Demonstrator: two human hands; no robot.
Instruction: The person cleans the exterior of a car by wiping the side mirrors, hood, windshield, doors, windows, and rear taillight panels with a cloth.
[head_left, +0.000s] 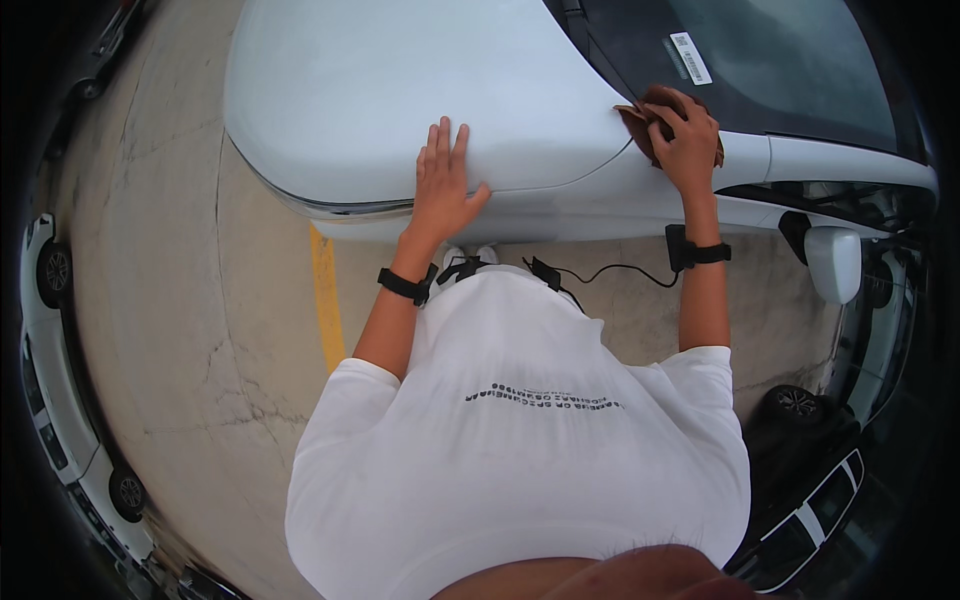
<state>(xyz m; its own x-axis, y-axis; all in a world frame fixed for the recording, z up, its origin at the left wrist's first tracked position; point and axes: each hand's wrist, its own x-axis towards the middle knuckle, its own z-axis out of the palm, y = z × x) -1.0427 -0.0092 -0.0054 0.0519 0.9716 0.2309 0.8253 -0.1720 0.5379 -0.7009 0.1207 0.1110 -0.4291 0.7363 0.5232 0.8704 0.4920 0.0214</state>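
The pale hood of a car (360, 97) lies before me. My left hand (446, 184) rests flat near its side edge, fingers spread, holding nothing. In my right hand (686, 146) is a brown cloth (643, 131), bunched and pressed on the car at the lower corner of the windshield (787, 75), where hood and fender meet. The cloth's underside is hidden. A wiper arm (600, 52) runs along the base of the glass, and a white sticker (691, 58) bearing writing is on the windshield.
The side mirror (832, 262) sticks out right of my right forearm. A black cable (622, 266) hangs from the device on my right wrist. A yellow line (327, 300) crosses the concrete ground. A white vehicle (67, 390) stands far left, a black car (802, 480) at lower right.
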